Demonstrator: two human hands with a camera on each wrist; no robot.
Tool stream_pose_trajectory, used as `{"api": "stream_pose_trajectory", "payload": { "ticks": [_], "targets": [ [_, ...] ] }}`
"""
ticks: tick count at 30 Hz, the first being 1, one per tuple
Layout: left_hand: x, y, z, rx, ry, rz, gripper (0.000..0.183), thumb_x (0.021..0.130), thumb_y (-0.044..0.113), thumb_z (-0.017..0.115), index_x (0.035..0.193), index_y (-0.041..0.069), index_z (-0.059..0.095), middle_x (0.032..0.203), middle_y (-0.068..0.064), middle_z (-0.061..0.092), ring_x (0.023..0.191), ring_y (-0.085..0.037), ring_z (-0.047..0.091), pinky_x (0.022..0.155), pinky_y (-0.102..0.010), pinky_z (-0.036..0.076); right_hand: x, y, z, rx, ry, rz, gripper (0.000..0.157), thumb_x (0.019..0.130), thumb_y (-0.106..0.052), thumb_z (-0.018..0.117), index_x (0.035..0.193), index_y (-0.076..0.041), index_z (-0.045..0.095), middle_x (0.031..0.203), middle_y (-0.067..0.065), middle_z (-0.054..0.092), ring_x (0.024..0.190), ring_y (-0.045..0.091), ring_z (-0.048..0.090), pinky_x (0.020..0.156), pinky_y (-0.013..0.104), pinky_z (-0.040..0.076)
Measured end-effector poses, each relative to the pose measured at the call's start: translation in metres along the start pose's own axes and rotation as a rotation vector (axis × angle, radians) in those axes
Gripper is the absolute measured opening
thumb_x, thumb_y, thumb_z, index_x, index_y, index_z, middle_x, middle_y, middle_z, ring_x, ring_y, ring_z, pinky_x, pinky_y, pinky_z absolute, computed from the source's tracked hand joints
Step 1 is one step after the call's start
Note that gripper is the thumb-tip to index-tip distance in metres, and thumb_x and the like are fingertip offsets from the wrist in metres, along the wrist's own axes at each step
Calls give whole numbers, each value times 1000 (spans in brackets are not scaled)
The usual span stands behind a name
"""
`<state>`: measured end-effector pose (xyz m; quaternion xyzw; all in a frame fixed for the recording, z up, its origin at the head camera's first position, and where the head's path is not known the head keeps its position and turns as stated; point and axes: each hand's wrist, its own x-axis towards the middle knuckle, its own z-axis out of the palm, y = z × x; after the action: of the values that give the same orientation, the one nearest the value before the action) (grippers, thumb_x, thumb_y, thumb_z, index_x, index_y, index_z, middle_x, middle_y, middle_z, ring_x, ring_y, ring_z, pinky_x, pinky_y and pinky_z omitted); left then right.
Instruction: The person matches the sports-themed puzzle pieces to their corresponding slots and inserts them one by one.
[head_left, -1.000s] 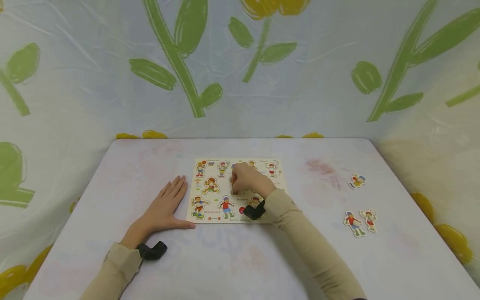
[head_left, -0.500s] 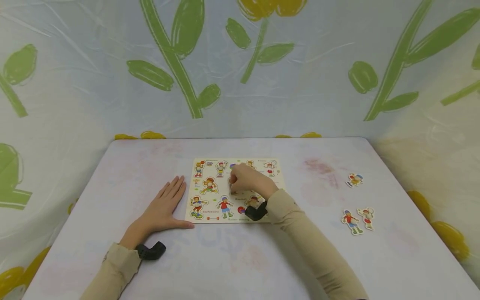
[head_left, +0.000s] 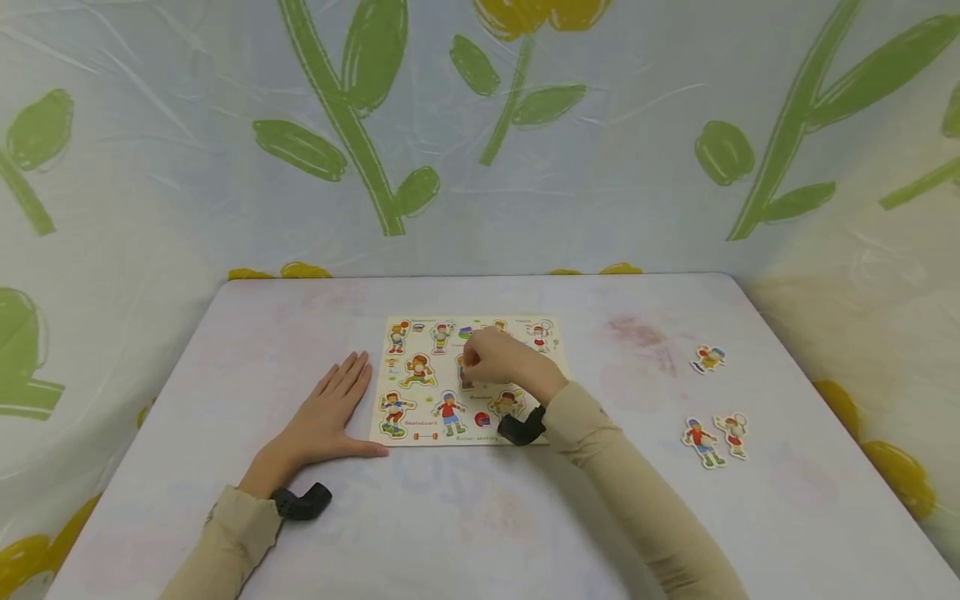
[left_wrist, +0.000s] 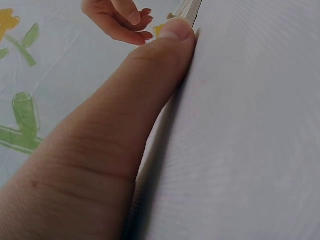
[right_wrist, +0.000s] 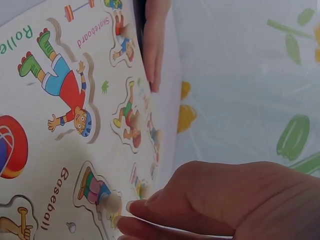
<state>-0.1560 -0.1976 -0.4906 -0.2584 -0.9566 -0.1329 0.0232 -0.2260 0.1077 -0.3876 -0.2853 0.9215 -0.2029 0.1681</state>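
My right hand (head_left: 502,358) has shifted slightly rightward, fingers loose and holding nothing — just off the baseball piece (right_wrist: 94,189), which lies in the board (head_left: 424,413), apparently seated — while my left hand (head_left: 322,423) rests flat beside it.

Puzzle board (right_wrist: 114,156): looks like pale wood to me, smooth and matt, with a printed face.
Round knob (right_wrist: 110,204): I read bare wood, smooth, dull.
Loose pieces (head_left: 703,443): wood-like too, flat, printed faces.
Surface (head_left: 420,529): matt, with faint fine ribbing in my left wrist view.
Backdrop (head_left: 615,192): I take it for thin plastic sheet, creased, slightly glossy.
Sleeve (head_left: 633,487): wrinkled matt cloth.
Wrist camera (head_left: 302,506): dark, plastic-looking.
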Motion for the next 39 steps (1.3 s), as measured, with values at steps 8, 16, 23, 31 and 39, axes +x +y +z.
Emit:
{"api": "stream_pose_trajectory", "payload": {
  "ticks": [8,16,23,31,39],
  "targets": [
    [1,-1,3,1,19,7,136,65,88,61,156,-4,18,165,-17,9,152,-32,5,123,-45,6,-16,-5,-5,-48,26,16,13,91,-20,72,90,-7,73,91,3,65,83,17,57,76,33,52],
    [1,-1,4,11,2,-3,137,65,90,58,156,-3,17,165,-16,7,152,-31,3,123,-44,4,-32,-6,-13,-69,43,-7,8,89,-11,65,82,-10,69,82,0,61,76,17,52,67,30,47],
    [0,-1,2,-4,25,8,136,65,88,62,156,-4,19,165,-18,10,152,-33,5,123,-45,6,-40,-2,-18,-95,47,1,7,89,-10,65,84,-9,68,78,0,60,71,16,52,64,29,46],
    [0,-1,1,0,15,1,136,66,88,62,156,-4,19,165,-17,9,152,-33,5,123,-45,5,-48,8,-23,-97,109,20,7,89,-11,66,82,-10,68,75,0,59,67,15,51,61,29,45],
    [1,-1,2,-3,9,0,136,65,88,62,156,-4,18,165,-17,8,152,-32,4,123,-45,5,-61,19,-29,-80,118,24,11,88,-9,64,77,-10,67,70,0,58,63,15,49,59,29,44]
  ]
}}
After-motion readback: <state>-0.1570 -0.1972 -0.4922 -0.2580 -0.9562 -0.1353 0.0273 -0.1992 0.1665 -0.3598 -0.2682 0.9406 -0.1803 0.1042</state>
